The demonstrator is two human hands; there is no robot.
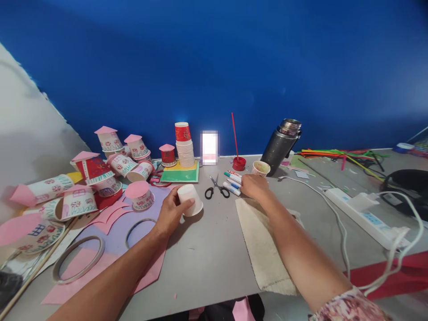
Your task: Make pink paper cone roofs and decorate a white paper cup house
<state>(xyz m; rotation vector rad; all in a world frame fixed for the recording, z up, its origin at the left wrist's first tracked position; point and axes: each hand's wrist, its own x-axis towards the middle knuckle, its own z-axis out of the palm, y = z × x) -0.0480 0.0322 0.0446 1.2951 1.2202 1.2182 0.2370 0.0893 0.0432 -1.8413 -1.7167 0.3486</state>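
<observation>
My left hand grips a plain white paper cup, tilted upside down over the table, with the thumb across its side. My right hand reaches out with curled fingers to the right ends of several markers; the fingertips touch there and partly hide behind the hand. Between the hands lie scissors with black handles, blades a little apart. Beyond my right hand stands a patterned paper cup with something yellowish inside. A beige cloth lies under my right forearm.
Decorated cups with pink paper roofs crowd the left side, near tape rolls. A stack of cups stands on a green-yellow book. An open black thermos, a power strip and cables are on the right.
</observation>
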